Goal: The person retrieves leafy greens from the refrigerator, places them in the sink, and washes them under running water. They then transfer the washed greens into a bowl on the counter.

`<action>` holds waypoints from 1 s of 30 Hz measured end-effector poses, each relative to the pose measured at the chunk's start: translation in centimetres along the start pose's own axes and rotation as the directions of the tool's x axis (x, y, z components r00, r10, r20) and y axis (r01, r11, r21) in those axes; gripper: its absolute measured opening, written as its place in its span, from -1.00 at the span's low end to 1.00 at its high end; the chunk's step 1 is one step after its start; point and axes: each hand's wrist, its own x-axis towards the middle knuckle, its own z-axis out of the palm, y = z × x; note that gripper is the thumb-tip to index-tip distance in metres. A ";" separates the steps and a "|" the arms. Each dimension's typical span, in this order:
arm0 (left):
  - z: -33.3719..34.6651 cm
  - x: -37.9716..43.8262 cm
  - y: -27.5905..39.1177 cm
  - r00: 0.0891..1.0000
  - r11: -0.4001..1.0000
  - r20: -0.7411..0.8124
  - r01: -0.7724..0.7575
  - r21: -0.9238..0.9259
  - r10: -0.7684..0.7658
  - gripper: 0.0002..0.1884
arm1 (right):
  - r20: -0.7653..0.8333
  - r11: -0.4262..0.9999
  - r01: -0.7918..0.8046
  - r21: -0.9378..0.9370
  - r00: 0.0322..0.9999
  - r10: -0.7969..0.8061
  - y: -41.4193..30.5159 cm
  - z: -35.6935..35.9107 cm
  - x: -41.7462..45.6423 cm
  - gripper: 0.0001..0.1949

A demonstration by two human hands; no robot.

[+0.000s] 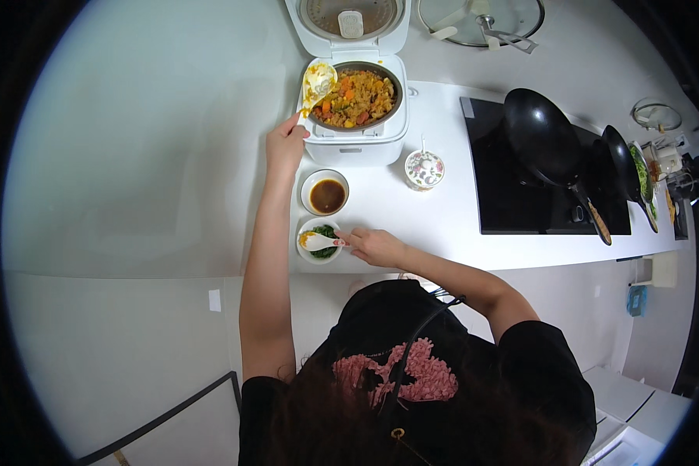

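My left hand [286,145] grips the handle of a white rice paddle [319,81], smeared with yellow bits, at the left rim of an open white rice cooker [355,152]. The cooker's pot holds cooked rice [364,99] mixed with orange and reddish pieces. Near the counter's front edge, my right hand [373,244] has its fingers on the handle of a white spoon [320,241] with a yellow smear. That spoon lies over a small white bowl [303,254] of chopped greens [325,230]. Between the cooker and the greens sits a bowl of brown sauce [327,196].
A floral lidded jar [424,169] stands right of the cooker. Farther right, a black wok [542,137] and a smaller black pan [622,163] rest on the black cooktop [501,215]. Glass lids [515,14] hang on the wall behind. A wall borders the counter's left side.
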 end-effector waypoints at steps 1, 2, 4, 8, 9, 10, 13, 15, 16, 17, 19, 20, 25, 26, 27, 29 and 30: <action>-0.1 -0.2 0.1 1.000 0.999 0.010 -0.023 0.040 0.023 -0.57 | 0.004 1.000 0.003 -0.006 1.000 -0.003 -0.1 -0.5 -0.1 -0.44; -0.1 -0.4 0.2 0.999 0.996 0.021 -0.045 0.081 0.044 -0.56 | -0.005 1.000 -0.024 -0.016 1.000 0.024 -0.1 -1.1 -0.3 -0.47; 0.0 -1.0 0.2 0.972 0.887 -0.007 -0.213 0.409 0.237 -0.56 | -0.074 0.999 0.009 -0.039 0.997 -0.012 -0.1 -2.8 -0.6 -0.53; 0.9 -1.3 0.1 0.809 0.495 0.064 -0.418 0.761 0.585 -0.55 | -0.253 0.992 0.037 -0.119 0.965 -0.066 0.5 -9.1 -0.5 -0.61; 1.2 -1.1 0.1 0.839 0.575 0.033 -0.400 0.713 0.543 -0.56 | -0.287 0.987 0.000 -0.161 0.957 -0.047 0.9 -11.3 0.1 -0.61; 1.4 -0.9 0.1 0.867 0.650 0.005 -0.378 0.659 0.499 -0.57 | -0.359 0.973 0.019 -0.230 0.928 -0.103 1.7 -14.1 0.8 -0.59; 1.8 -0.4 0.4 0.992 0.977 -0.022 -0.120 0.176 0.126 -0.58 | -0.644 0.925 -0.035 -0.378 0.728 -0.236 3.8 -23.0 4.7 -0.60; 1.7 -0.6 0.7 0.993 0.981 0.066 0.105 -0.165 -0.095 -0.57 | -0.656 0.840 -0.148 -0.522 0.698 -0.285 5.4 -28.9 7.9 -0.59; 1.6 -0.8 0.9 0.984 0.945 0.099 0.173 -0.277 -0.151 -0.56 | -0.675 0.835 -0.142 -0.532 0.667 -0.316 6.2 -31.5 9.8 -0.58; 1.4 -1.3 1.1 0.970 0.892 0.144 0.239 -0.383 -0.198 -0.55 | -0.684 0.807 -0.145 -0.572 0.628 -0.372 7.3 -33.8 12.1 -0.60; 1.1 -2.2 1.6 0.957 0.836 0.172 0.286 -0.469 -0.232 -0.50 | -0.669 0.790 -0.164 -0.590 0.647 -0.366 9.5 -37.9 16.6 -0.50; 0.9 -2.8 1.9 0.955 0.813 0.183 0.296 -0.502 -0.235 -0.50 | -0.652 0.812 -0.201 -0.549 0.711 -0.264 10.7 -39.6 18.7 -0.38; -0.5 -5.9 2.3 0.934 0.733 0.208 0.358 -0.579 -0.291 -0.47 | -0.464 0.561 -0.183 -0.808 0.784 -0.413 16.0 -43.3 28.1 -0.62; -0.9 -6.6 2.3 0.933 0.724 0.209 0.359 -0.589 -0.292 -0.48 | -0.338 0.452 -0.117 -0.884 0.828 -0.447 16.7 -43.3 28.9 -0.66; -1.3 -7.3 2.2 0.940 0.727 0.199 0.340 -0.596 -0.277 -0.48 | -0.436 0.582 -0.161 -0.797 0.821 -0.369 17.3 -43.2 29.5 -0.68; -2.0 -8.6 2.0 0.944 0.730 0.186 0.330 -0.599 -0.274 -0.50 | -0.580 0.785 -0.252 -0.567 0.798 -0.163 18.0 -43.7 30.0 -0.68; -2.3 -9.4 1.9 0.950 0.736 0.157 0.310 -0.602 -0.271 -0.52 | -0.544 0.726 -0.253 -0.639 0.817 -0.194 18.1 -44.0 30.0 -0.66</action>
